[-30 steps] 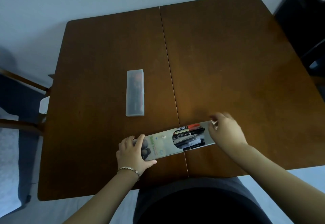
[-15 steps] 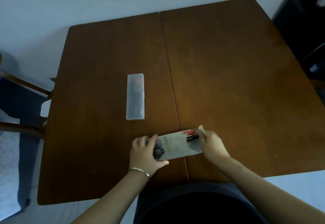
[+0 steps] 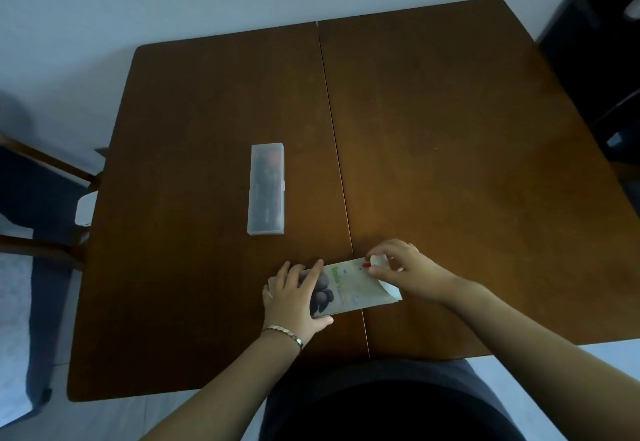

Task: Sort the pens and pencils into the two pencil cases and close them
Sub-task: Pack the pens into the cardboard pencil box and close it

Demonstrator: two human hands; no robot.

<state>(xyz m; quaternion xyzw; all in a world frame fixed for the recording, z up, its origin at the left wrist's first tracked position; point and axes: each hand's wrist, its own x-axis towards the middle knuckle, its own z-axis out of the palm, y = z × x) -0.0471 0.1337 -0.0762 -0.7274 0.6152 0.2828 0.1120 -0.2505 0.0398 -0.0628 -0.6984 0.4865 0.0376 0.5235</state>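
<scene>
A flat printed pencil case [image 3: 349, 286] lies near the table's front edge, across the centre seam. Its flap is folded over the body, and only a small red pen tip [image 3: 365, 264] shows at the top right. My left hand [image 3: 296, 297] grips the case's left end, fingers over the top and thumb under the front edge. My right hand [image 3: 407, 272] pinches the flap's tab at the right end. A frosted clear pencil case [image 3: 266, 189] lies shut further back on the left half, dark and red pens showing dimly through its lid.
The brown wooden table [image 3: 450, 149] has a seam down its middle. A wooden chair [image 3: 45, 177] stands off the left side, with a small white object [image 3: 85, 211] by the table's edge. Dark furniture [image 3: 602, 59] stands at the right.
The flap, open a second ago with the pens showing, has been folded leftward by my right hand and now covers them. My left hand has stayed on the case's left end.
</scene>
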